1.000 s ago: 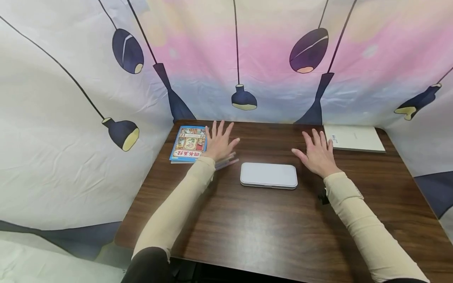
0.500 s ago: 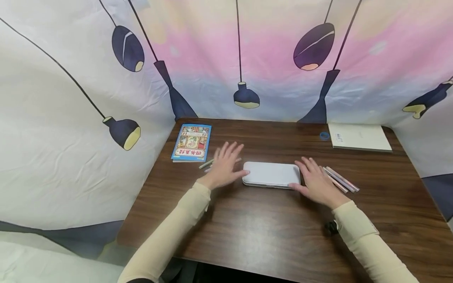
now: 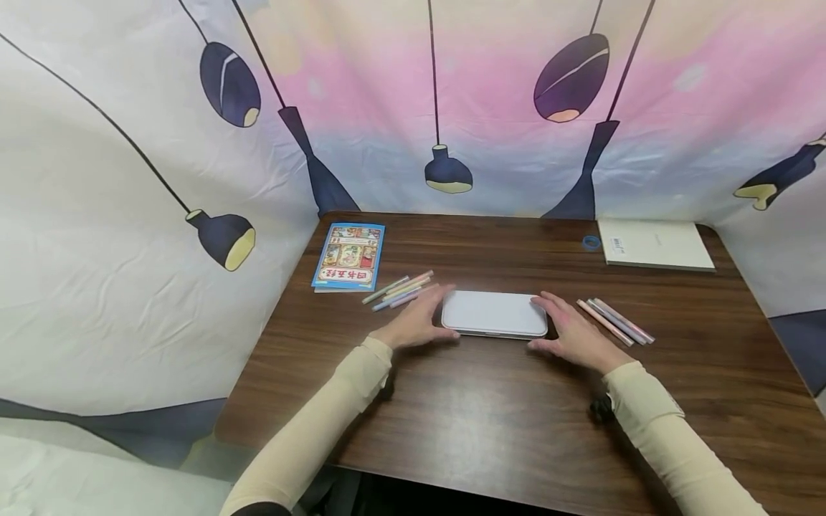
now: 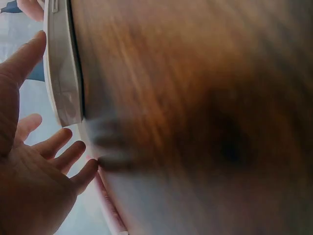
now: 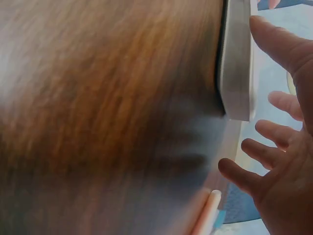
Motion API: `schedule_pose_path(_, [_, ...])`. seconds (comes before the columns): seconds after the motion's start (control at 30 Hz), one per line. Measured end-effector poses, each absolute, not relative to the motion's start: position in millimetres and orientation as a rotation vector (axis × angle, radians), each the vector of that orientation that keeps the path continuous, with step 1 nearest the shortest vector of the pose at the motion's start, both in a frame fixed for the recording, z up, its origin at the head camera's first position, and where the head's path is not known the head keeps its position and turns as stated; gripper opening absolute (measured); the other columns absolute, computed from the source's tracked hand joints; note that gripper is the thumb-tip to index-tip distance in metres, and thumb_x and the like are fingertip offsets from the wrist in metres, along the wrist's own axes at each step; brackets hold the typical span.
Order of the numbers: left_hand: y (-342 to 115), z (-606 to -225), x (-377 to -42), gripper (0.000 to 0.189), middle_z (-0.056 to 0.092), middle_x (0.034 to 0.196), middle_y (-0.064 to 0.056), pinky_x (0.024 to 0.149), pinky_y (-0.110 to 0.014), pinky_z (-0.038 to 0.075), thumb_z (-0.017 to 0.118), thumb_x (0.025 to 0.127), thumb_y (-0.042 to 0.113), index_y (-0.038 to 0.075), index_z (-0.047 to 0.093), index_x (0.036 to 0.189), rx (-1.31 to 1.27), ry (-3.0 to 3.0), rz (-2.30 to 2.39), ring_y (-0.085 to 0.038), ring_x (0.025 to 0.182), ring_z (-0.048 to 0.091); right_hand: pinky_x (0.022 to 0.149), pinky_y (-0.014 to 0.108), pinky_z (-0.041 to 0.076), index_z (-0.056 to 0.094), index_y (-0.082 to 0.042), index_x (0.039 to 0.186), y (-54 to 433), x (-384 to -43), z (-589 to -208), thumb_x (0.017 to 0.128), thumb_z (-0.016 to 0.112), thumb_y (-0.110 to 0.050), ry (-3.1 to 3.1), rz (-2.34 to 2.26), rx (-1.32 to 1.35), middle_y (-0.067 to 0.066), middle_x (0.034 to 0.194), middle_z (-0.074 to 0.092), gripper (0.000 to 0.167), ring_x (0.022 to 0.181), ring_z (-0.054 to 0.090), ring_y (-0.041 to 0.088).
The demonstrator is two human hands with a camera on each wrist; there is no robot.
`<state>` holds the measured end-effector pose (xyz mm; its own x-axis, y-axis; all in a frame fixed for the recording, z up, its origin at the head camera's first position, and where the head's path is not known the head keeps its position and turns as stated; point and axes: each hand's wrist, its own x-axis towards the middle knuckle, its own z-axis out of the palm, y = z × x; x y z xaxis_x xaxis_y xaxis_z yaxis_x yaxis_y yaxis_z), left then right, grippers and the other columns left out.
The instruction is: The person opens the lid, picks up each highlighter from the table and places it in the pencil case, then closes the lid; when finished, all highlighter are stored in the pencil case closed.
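A flat white lidded box with rounded corners, like a hard pencil case (image 3: 494,312), lies lengthwise on the brown table. At its left end is my left hand (image 3: 418,321), thumb by the near edge and fingers towards the far corner. My right hand (image 3: 573,332) stands the same way at the right end. In the left wrist view the thumb (image 4: 30,55) meets or nearly meets the case's edge, with the other fingers spread apart. The right wrist view shows the right thumb (image 5: 274,38) likewise near the edge, fingers loosely spread.
Several pastel pens (image 3: 399,289) lie left of the case; a few more pens (image 3: 616,322) lie to the right. A blue-bordered booklet (image 3: 348,255) is at the back left. A blue ring (image 3: 591,242) sits beside a white book (image 3: 657,245) at the back right.
Both hands have come nearer to me and inward to the ends of the case, uncovering the pens on either side and the blue ring. The case has hardly moved.
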<state>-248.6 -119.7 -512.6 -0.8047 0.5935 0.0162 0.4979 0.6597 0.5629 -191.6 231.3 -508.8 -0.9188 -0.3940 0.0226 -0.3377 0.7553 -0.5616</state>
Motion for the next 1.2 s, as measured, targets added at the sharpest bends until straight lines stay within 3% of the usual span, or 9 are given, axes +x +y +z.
schedule_pose_path(0.53, [-121.7,-518.8,-250.6,0.097,0.044,0.165,-0.008,0.128,-0.044,0.027,0.091,0.084,0.032,0.013,0.039,0.163,0.928,2.663,0.863,-0.027,0.154,0.038,0.112,0.071,0.038,0.047,-0.006,0.156,226.3,-202.1,-523.9,0.085,0.09,-0.031,2.781,-0.959,-0.656,0.032,0.165,0.03,0.087,0.146,0.037,0.055])
schedule_pose_path(0.73, [-120.5,-521.4,-254.5,0.094,0.045,0.164,-0.009,0.128,-0.042,0.027,0.092,0.084,0.03,0.01,0.042,0.161,0.936,2.67,0.881,-0.027,0.153,0.039,0.112,0.069,0.039,0.051,-0.008,0.154,221.0,-209.8,-527.2,0.083,0.091,-0.031,2.806,-0.986,-0.702,0.031,0.164,0.032,0.085,0.145,0.039,0.053])
schedule_pose_path(0.97, [-115.7,-530.2,-257.6,0.092,0.048,0.162,-0.011,0.129,-0.045,0.025,0.092,0.083,0.026,0.007,0.044,0.159,0.937,2.679,0.919,-0.03,0.153,0.038,0.111,0.069,0.039,0.058,-0.008,0.148,218.0,-212.4,-531.2,0.08,0.094,-0.032,2.856,-1.011,-0.746,0.025,0.156,0.046,0.081,0.142,0.043,0.05])
schedule_pose_path(1.2, [-117.2,-540.6,-256.6,0.095,0.046,0.164,-0.008,0.13,-0.05,0.019,0.092,0.082,0.033,0.015,0.043,0.162,0.857,2.715,0.943,-0.031,0.158,0.028,0.108,0.066,0.044,0.065,-0.008,0.141,221.0,-218.5,-532.5,0.075,0.095,-0.036,2.924,-0.96,-0.841,0.023,0.143,0.057,0.077,0.132,0.054,0.047])
